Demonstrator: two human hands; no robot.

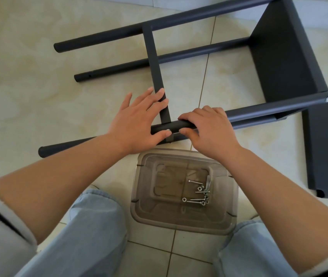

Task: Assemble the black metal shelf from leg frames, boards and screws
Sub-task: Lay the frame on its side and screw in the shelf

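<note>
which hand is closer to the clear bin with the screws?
Right. The right hand grips the near leg tube just above the clear bin's far rim. The left hand rests on the crossbar joint, up and to the left of the bin.

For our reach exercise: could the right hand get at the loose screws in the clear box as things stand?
Probably yes. The clear box sits open-topped just below the right hand, with nothing covering the screws. But the hand is gripping the leg tube and would have to let go first.
</note>
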